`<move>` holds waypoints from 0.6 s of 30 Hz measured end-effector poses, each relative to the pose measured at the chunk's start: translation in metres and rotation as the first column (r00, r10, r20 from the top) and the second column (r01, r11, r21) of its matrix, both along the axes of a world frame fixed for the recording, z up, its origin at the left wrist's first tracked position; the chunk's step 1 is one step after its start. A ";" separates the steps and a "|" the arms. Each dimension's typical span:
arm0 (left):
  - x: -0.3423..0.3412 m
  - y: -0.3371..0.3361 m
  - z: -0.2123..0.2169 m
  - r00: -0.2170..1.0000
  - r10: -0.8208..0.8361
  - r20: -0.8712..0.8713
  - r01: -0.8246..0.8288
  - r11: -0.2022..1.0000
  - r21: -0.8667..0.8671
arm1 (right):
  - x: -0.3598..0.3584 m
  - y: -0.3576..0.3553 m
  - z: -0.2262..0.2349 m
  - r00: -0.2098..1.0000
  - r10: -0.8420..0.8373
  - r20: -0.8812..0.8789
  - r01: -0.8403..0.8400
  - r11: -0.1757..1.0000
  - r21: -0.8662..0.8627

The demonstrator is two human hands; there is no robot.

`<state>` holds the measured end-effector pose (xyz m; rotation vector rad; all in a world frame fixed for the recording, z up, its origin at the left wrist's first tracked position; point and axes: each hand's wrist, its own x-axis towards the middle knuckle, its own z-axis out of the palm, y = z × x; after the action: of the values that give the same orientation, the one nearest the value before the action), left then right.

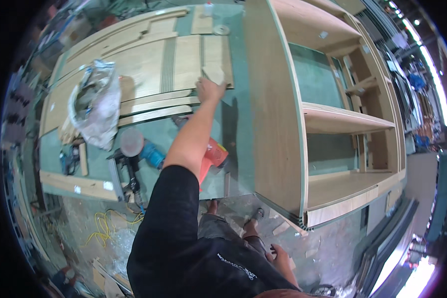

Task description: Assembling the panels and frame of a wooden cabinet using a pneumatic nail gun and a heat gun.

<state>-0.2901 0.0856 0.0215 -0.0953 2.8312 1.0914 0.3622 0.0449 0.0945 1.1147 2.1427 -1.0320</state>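
My left hand [211,91] reaches over the worktable and is closed on a pale flat piece [214,74]; its exact kind is unclear. Under that hand lies a light wooden panel [188,62]. Several narrow wooden strips [159,104] lie beside the hand's left. Below my left forearm, partly hidden by it, is an orange-red power tool [215,153]. My right hand [281,258] hangs low near my thigh with its fingers curled; a small dark shape shows at them, too small to name.
A tall wooden cabinet frame with shelves [275,109] stands to the right. Left on the green table [97,164] are a crumpled plastic bag [97,107], a blue sander with a round pad [132,142] and a black nail gun [132,174]. A yellow cord [103,229] and wood scraps litter the floor.
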 end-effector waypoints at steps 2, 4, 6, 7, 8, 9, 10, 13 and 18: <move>-0.040 0.020 -0.025 0.995 -0.024 0.097 0.036 0.992 -0.124 | 0.016 -0.019 0.015 0.984 -0.149 0.095 0.144 0.988 0.053; -0.031 0.047 -0.011 0.989 0.082 0.125 -0.077 0.996 -0.046 | 0.029 -0.037 0.021 0.965 -0.202 0.169 0.194 0.979 0.062; -0.037 0.035 -0.017 0.996 0.073 0.049 -0.068 0.993 -0.094 | 0.037 -0.049 0.020 0.957 -0.221 0.189 0.232 0.972 -0.037; -0.043 0.036 -0.016 0.995 0.021 0.098 -0.008 0.992 -0.127 | 0.035 -0.051 0.017 0.961 -0.198 0.193 0.219 0.971 -0.096; -0.049 0.040 -0.020 0.989 -0.027 0.147 0.050 0.987 -0.156 | 0.026 -0.048 0.020 0.959 -0.185 0.213 0.214 0.969 -0.122; -0.064 0.042 -0.033 0.986 -0.115 0.118 0.142 0.955 -0.259 | 0.011 -0.045 0.023 0.976 -0.102 0.193 0.125 0.986 -0.111; -0.073 0.037 -0.045 0.972 -0.213 0.105 0.236 0.904 -0.356 | -0.002 -0.043 0.024 0.985 -0.024 0.171 0.041 0.995 -0.095; -0.075 -0.036 0.003 0.631 -0.616 0.472 0.225 0.727 0.649 | -0.026 -0.030 -0.001 0.987 0.152 0.048 -0.150 0.988 -0.041; 0.023 -0.215 0.095 0.786 -0.619 0.011 0.070 0.107 0.992 | -0.148 -0.030 0.002 0.881 0.440 -0.173 -0.448 0.894 -0.012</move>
<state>-0.2670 -0.1298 0.1165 0.4072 1.1247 2.1129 0.2142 0.0145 0.0961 0.4807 2.3341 -0.9775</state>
